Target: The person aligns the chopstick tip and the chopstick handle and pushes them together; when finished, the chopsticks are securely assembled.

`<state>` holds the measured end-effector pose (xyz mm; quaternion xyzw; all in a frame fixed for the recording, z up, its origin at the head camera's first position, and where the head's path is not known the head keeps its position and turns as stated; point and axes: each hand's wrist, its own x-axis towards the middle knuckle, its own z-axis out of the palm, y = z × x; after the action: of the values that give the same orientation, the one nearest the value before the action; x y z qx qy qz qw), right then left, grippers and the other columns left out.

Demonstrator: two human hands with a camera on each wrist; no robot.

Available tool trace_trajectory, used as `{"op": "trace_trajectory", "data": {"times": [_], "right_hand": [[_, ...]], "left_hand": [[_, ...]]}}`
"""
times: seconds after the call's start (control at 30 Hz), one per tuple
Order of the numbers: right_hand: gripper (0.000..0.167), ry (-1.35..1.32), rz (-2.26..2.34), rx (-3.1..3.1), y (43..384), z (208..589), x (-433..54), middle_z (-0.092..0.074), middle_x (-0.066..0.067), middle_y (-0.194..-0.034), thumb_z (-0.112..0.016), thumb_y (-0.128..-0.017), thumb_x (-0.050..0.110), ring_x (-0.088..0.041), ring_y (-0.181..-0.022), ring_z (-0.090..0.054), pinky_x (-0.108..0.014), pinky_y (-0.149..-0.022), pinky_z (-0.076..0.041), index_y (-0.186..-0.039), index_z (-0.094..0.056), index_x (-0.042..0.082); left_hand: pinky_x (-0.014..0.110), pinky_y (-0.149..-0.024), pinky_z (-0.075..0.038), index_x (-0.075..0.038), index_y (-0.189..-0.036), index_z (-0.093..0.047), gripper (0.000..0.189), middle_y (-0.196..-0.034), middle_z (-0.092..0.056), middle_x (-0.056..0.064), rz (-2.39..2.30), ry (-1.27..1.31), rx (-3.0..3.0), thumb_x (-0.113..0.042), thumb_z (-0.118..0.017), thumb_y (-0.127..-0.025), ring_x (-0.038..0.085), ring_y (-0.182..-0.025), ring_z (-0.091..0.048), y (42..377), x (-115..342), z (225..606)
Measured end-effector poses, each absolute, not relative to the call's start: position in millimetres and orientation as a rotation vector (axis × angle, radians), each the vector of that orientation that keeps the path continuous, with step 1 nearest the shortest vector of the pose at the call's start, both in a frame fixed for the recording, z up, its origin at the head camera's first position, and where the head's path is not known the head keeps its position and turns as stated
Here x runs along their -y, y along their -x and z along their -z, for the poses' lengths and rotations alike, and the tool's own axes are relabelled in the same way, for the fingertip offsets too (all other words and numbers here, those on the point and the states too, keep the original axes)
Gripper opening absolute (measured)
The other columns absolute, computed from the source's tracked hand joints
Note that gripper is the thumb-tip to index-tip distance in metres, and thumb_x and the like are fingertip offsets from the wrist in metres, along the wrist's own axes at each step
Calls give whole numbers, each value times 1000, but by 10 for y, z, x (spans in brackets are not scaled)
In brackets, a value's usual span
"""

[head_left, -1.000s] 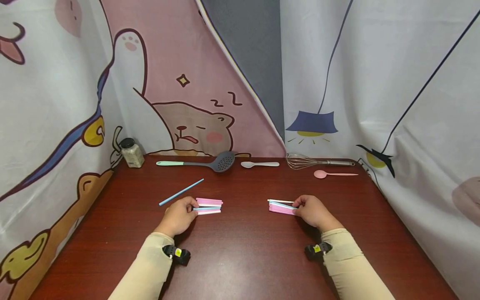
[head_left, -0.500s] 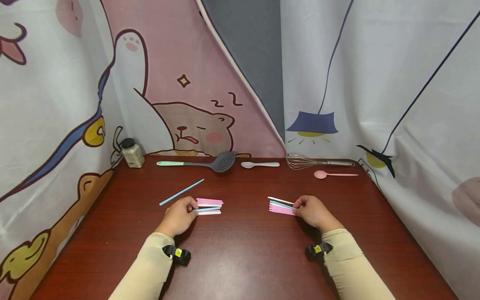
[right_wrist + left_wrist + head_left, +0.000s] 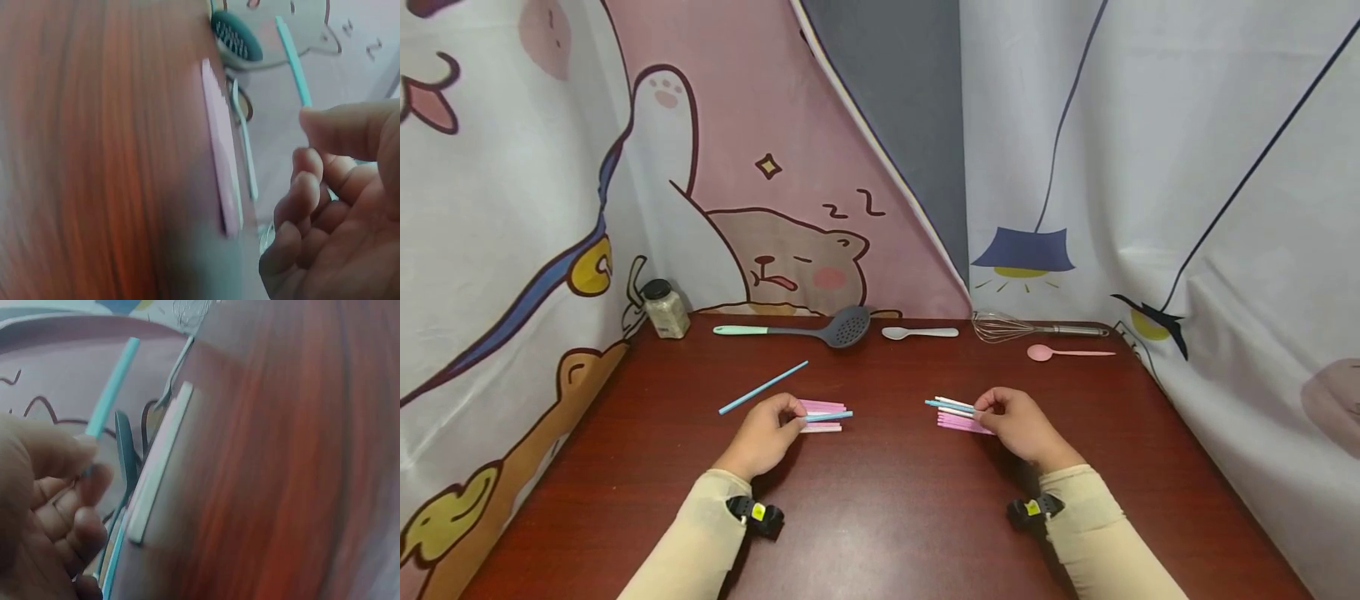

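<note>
I have one blue stick (image 3: pixel 833 416) pinched in my left grip (image 3: pixel 766 435), above the left pink-and-white pile (image 3: pixel 822 407); another blue stick (image 3: pixel 946 404) pinched in my right grip (image 3: pixel 1021 427), above the right pile (image 3: pixel 962 423). A whisk (image 3: pixel 1060 330) lies far right on the bench (image 3: pixel 887 500).

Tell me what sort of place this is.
Probably a staged tabletop set rather than a working kitchen: cartoon-printed cloths hang behind and beside a wood-grained table, and a whisk and a slotted skimmer lie along its far edge.
</note>
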<state>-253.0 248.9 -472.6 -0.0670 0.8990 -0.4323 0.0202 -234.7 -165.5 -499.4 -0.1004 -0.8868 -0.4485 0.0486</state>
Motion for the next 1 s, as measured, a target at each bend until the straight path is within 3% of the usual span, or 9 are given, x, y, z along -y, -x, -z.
{"op": "trace_trajectory", "data": {"times": [0.23, 0.4, 0.8, 1.0], "right_hand": [[7, 398, 1406, -2770, 2374, 4600, -2209, -62, -2, -82, -75, -93, 4, -11, -70, -51, -26, -62, -44, -93, -69, 5], [10, 468, 1496, -2728, 2265, 4531, -2058, -62, -2, -80, -76, -92, 2, -9, -68, -52, -25, -60, -45, -90, -69, 8], [12, 514, 1526, -2752, 2184, 4506, -1963, -62, 1, -80, -76, -91, -1, -9, -66, -51, -25, -59, -45, -90, -68, 9], [11, 506, 1539, -2749, 2154, 4470, -1958, -63, -1, -81, -76, -92, 0, -10, -68, -52, -25, -60, -45, -90, -69, 9]], "left_hand": [[26, -71, -47, -11, -98, -67, 11, -90, -66, 0, 1535, 410, 2580, 0, -68, -97, 14, -79, -55, 2261, 1468, 4899], [24, -61, -47, -5, -99, -66, 6, -86, -65, 3, 1649, 435, 2524, 0, -69, -96, 11, -68, -53, 2195, 1365, 4828], [25, -62, -51, -3, -98, -66, 6, -85, -65, 2, 1659, 496, 2475, -1, -70, -94, 7, -64, -56, 2113, 1261, 4766], [25, -58, -52, -1, -98, -66, 6, -90, -69, 8, 1699, 505, 2449, 0, -69, -94, 9, -61, -57, 2122, 1250, 4789]]}}
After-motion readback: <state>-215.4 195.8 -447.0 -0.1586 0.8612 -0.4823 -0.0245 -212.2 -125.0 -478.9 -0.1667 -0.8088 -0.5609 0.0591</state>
